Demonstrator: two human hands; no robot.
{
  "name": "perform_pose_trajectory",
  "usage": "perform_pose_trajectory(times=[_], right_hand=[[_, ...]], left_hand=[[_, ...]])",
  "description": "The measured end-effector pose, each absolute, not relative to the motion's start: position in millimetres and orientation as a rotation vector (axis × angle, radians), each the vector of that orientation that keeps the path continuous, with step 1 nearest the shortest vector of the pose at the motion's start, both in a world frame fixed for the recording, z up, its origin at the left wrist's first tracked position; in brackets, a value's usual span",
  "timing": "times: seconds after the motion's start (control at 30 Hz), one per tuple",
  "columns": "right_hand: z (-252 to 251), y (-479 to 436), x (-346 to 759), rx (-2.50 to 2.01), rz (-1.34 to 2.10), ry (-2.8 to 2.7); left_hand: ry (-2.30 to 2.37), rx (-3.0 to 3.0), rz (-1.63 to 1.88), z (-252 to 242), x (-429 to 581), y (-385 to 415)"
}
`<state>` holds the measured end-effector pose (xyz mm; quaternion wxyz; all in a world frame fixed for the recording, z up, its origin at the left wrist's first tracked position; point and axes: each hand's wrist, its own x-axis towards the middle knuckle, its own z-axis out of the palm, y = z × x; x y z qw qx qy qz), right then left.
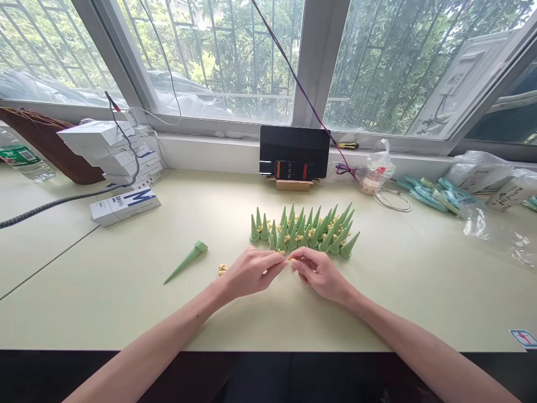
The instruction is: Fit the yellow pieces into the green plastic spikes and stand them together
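My left hand (254,271) is closed in a pinch in front of a cluster of green cone-shaped spikes (314,240). Facing it, my right hand (321,274) pinches a small yellow piece (292,259), mostly covered by the fingers. The fingertips of both hands nearly meet; what the left ones grip is too small to make out. The spikes stand points up in close rows, with small yellow pieces among them. Left of my left hand lie a few loose yellow pieces (222,269), and beyond them a single green spike (187,261) on its side.
A phone (293,170) leans against a dark tablet (294,144) at the back. White boxes (126,206) and a black cable (71,197) are on the left, near a plastic bottle (25,159). Clear bags and teal packaged items (423,193) lie at the right.
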<state>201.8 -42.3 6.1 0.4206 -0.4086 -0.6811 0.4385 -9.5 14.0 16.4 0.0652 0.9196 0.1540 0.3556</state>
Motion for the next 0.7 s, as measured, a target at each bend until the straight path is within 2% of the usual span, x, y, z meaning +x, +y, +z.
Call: perform_pose_trajectory(times=[0.2, 0.43, 0.7], right_hand=[[9.6, -42.8, 201.7, -1.13, 0.902, -1.563], [8.5, -42.8, 201.9, -1.172, 0.813, -1.477], [7.0, -42.2, 202.3, -1.204, 0.776, -1.52]], left_hand=[[0.808, 2.535, 1.3, 23.3, -11.0, 17.5], [1.196, 2.446, 1.024, 26.3, -12.4, 19.5], [1.16, 2.539, 0.792, 20.8, -13.0, 23.8]])
